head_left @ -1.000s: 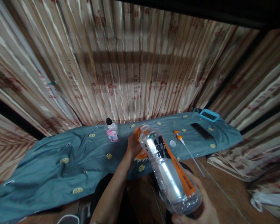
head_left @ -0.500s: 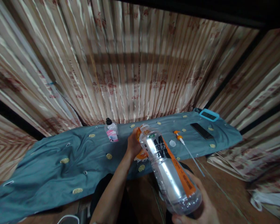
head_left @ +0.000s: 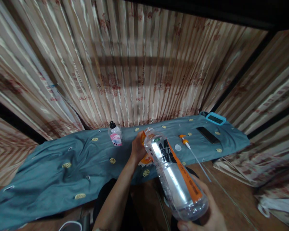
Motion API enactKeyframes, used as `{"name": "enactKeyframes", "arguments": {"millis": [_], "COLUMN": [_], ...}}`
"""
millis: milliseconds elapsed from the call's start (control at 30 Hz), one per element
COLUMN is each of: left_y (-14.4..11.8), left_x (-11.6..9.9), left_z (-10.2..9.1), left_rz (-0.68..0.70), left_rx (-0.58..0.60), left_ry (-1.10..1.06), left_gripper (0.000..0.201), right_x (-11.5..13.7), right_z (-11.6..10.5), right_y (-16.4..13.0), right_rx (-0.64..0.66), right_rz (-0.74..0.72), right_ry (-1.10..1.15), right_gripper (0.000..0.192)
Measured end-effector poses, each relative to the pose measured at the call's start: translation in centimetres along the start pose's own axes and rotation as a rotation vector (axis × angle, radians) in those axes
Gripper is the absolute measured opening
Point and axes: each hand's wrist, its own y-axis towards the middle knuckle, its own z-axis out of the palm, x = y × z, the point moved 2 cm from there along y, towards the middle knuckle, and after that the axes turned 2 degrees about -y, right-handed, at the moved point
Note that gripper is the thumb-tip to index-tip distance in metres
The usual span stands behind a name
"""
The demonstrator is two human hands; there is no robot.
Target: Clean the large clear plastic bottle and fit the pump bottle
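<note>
Clear plastic bottle [head_left: 174, 176]: lay tilted, its base cupped in the closed right hand [head_left: 207, 218].
Left hand [head_left: 137, 148]: arm outstretched, fingers closed on orange packaging [head_left: 146, 158].

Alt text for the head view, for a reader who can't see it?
The right hand grips the base of a tilted clear plastic bottle, while the left hand holds something orange at its neck, above a blue cloth.

Dim room, striped curtains [head_left: 139, 73], blue cloth [head_left: 62, 160], wooden floor [head_left: 231, 199].

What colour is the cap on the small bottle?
Black, on the small clear pink-labelled bottle; head view.
</note>
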Motion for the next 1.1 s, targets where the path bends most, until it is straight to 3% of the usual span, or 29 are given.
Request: {"name": "enactKeyframes", "arguments": {"millis": [167, 300, 467, 633, 1100], "left_y": [0.0, 0.0, 0.0, -0.1, 0.0], "left_x": [0.1, 0.1, 0.0, -0.1, 0.0], "left_z": [0.0, 0.0, -0.1, -0.1, -0.1], "left_rz": [0.010, 0.008, -0.001, 0.005, 0.004], "left_rx": [-0.011, -0.016, -0.013, 0.003, 0.006], "left_ry": [-0.029, -0.035, -0.039, -0.030, 0.009], "left_gripper": [0.034, 0.033, 0.031, 0.033, 0.034], "right_x": [0.6, 0.6, 0.5, 0.3, -0.4], "right_z": [0.4, 0.2, 0.0, -0.2, -0.6], "right_y": [-0.2, -0.1, -0.1, 0.0, 0.0], "right_rx": [-0.104, -0.037, -0.082, 0.004, -0.020], "right_rz": [0.009, -0.017, -0.012, -0.040, -0.005], "right_ry": [0.038, -0.029, -0.011, -0.010, 0.000], "right_gripper": [0.097, 0.097, 0.096, 0.094, 0.096]}}
